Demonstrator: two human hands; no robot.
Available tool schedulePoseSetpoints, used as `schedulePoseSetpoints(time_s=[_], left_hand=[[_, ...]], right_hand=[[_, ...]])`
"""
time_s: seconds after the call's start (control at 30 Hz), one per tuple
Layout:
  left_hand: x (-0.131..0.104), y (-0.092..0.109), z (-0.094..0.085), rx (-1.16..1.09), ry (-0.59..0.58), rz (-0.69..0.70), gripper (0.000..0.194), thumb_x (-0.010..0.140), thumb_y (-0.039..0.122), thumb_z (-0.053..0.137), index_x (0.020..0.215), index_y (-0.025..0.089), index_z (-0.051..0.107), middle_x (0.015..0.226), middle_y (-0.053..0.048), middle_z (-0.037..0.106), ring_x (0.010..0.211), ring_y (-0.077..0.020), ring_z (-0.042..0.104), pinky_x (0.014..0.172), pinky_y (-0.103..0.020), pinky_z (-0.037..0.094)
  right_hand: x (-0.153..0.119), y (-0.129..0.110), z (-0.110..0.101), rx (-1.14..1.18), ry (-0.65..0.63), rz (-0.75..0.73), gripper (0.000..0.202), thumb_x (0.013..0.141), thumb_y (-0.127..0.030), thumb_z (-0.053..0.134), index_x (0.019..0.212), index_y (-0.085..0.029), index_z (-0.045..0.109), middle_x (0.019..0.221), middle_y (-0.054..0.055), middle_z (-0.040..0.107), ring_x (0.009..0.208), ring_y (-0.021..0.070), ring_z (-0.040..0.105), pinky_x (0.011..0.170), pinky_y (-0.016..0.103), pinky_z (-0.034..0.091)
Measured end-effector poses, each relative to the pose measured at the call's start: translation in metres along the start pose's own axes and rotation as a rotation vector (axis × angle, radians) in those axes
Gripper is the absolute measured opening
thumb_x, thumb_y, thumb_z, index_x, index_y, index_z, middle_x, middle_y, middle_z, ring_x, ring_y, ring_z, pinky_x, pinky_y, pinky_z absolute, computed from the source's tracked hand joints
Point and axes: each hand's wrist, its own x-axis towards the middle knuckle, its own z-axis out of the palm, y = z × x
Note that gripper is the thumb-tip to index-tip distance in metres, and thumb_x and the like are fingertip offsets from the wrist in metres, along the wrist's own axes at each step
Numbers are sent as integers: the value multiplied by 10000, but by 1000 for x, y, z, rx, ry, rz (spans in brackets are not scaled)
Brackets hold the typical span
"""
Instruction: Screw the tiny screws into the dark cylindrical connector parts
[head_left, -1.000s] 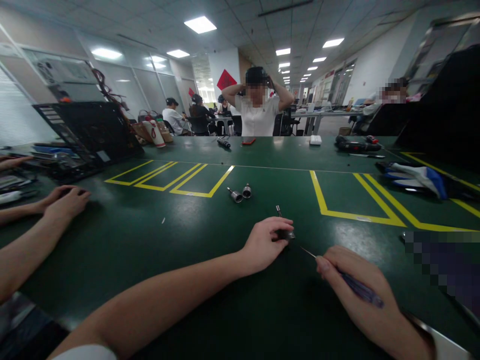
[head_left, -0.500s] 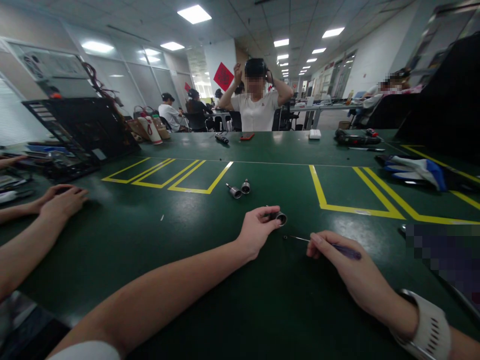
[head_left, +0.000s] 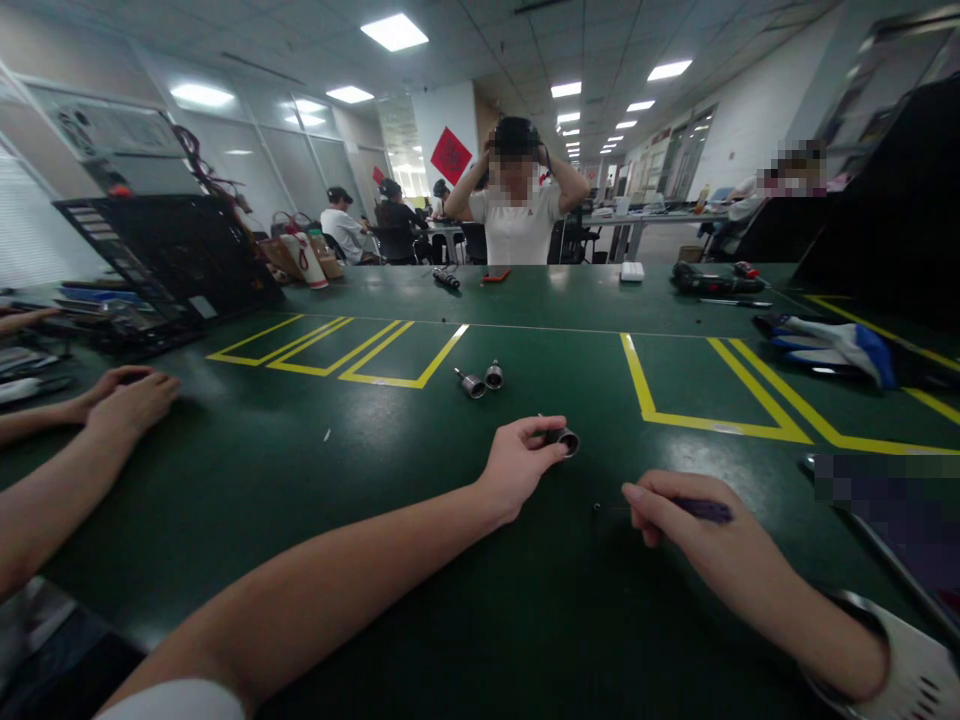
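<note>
Between its thumb and fingers, my left hand pinches a metal socket, its round opening facing right and toward me. To the right, my right hand grips the purple handle of a thin tool, whose shaft points left and is hard to make out. A small dark piece shows near the shaft's far end; whether it touches the shaft I cannot tell. Two more metal sockets with shanks, one on the left and one on the right, lie side by side beyond my left hand.
Yellow tape outlines mark the green table. Blue-and-white gloves and a dark tool lie at the right. A dark pixelated object is at the right edge. Another person's hands rest at the left.
My right hand has moved slightly right and down with the thin tool, away from the socket. The small dark piece is also lower and further right. My left hand still holds the socket.
</note>
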Motion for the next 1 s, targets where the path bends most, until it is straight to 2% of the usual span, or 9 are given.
schedulePoseSetpoints(time_s=[0.13,0.33,0.5,0.63,0.8,1.0], left_hand=[[-1,2,1,-2,-19,4,326,678,34,685,969,181,681,1120,-73,638,984,-188,621,906,-389,503],[-2,3,-1,3,-29,-8,349,689,46,681,1009,186,669,1088,-71,659,983,-190,625,906,-384,501],[-1,-1,-4,18,-71,14,355,725,87,654,1065,186,646,1100,-77,654,979,-189,624,901,-392,501],[-2,-2,-2,21,-70,32,359,712,95,661,1063,169,641,1049,-78,669,923,-178,639,865,-375,520],[-5,1,1,5,-104,48,323,705,75,653,1019,150,654,989,-72,685,863,-157,651,832,-341,531],[-10,4,8,10,-91,57,294,698,49,638,980,127,662,944,-73,698,818,-149,663,812,-331,531]], right_hand=[[-2,-1,3,-21,42,8,385,837,-374,458,498,-210,534,439,-23,520,431,131,523,416,239,389],[-10,2,8,35,119,-122,394,879,-398,435,561,-204,564,533,-5,576,515,139,560,496,249,433],[-15,5,9,62,198,-238,285,904,-339,441,698,-210,589,666,4,609,617,146,585,552,252,454],[-13,7,12,46,169,-263,201,906,-303,452,785,-213,585,751,12,623,693,153,602,609,261,475],[-9,6,15,30,127,-272,234,910,-300,438,722,-209,545,731,16,603,669,151,584,591,266,471],[-9,11,16,32,85,-283,198,914,-290,437,773,-216,552,794,23,614,723,158,586,643,279,479]])
